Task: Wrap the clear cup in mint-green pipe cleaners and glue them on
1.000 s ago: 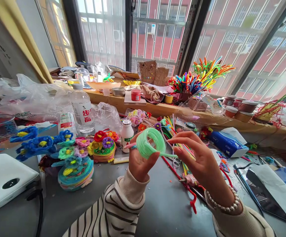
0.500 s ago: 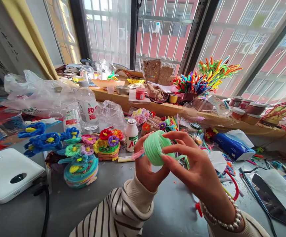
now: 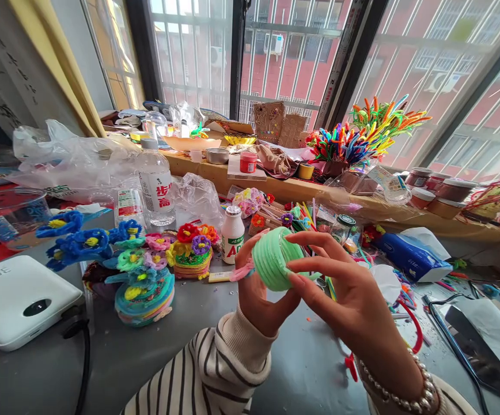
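Above the middle of the grey table, a small round form wrapped in light green pipe cleaner (image 3: 273,260) is tilted on its side. Behind and beneath it, my left hand (image 3: 256,302) is curled around it, partly hidden by the green coils. The fingertips of my right hand (image 3: 340,282) press on the right rim, with the thumb low and the other fingers above. A loose green end sticks out to the right below those fingers. A fuzzy pink piece (image 3: 242,271) shows by my left fingers; what it is attached to is hidden.
Pipe-cleaner flower pots (image 3: 145,297) and a white bottle (image 3: 233,235) stand to the left, with a white power bank (image 3: 21,302) farther out. A tissue pack (image 3: 409,253) and a black-framed item (image 3: 470,346) lie right. Pipe cleaners (image 3: 340,141) crowd the windowsill.
The view has shifted slightly, so the surroundings sit a little farther right. Both hands keep their hold on the green-wrapped form, with hardly any change in finger position.
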The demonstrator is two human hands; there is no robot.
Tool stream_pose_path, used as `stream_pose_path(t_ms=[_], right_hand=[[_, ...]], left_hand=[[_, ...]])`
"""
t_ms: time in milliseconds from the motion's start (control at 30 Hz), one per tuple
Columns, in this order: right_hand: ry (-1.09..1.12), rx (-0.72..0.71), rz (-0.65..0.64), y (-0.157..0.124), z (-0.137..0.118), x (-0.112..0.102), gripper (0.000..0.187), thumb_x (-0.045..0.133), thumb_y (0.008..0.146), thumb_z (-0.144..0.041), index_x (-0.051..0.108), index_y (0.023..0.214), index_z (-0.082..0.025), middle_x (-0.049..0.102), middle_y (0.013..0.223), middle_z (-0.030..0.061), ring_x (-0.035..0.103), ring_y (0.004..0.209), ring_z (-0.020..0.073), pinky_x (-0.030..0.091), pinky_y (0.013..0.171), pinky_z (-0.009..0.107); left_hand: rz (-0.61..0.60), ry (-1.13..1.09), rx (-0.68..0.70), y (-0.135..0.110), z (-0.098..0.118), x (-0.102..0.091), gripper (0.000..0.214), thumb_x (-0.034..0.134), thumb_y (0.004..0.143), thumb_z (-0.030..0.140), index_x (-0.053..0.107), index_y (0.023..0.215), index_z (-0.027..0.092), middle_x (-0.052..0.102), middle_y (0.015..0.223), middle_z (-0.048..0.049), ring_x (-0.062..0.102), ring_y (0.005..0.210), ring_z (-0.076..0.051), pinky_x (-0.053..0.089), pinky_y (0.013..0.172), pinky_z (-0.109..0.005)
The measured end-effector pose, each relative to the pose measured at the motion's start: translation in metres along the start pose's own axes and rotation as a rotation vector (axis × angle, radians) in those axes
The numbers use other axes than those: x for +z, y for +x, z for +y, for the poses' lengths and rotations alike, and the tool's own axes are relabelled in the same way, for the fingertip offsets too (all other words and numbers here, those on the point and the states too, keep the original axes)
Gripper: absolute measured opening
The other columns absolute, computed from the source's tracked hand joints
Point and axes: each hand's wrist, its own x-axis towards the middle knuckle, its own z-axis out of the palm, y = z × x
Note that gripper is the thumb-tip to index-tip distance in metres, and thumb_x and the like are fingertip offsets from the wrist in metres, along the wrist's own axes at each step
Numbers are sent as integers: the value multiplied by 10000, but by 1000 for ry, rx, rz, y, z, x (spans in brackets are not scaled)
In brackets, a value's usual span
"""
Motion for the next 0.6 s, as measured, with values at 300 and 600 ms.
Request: stream_pose_path(t_ms=[300, 600], right_hand=[[12, 25, 23, 1, 0, 3, 55, 591, 722, -209, 638, 744, -228, 533, 1075, 33, 488, 1037, 165, 365, 914, 315], [26, 35, 12, 0, -1, 1, 49, 607, 691, -205, 632, 725, -229, 535, 1084, 48, 487, 1047, 220, 375, 911, 399]], left_hand=[[12, -13, 31, 0, 2, -1, 688, 689, 531, 150, 388, 1136, 278, 466, 1150, -73, 469, 1067, -298, 383, 909, -527], [-14, -46, 23, -2, 1, -2, 733, 697, 514, 127, 372, 1151, 287, 450, 1194, -73, 438, 1107, -314, 361, 927, -529]])
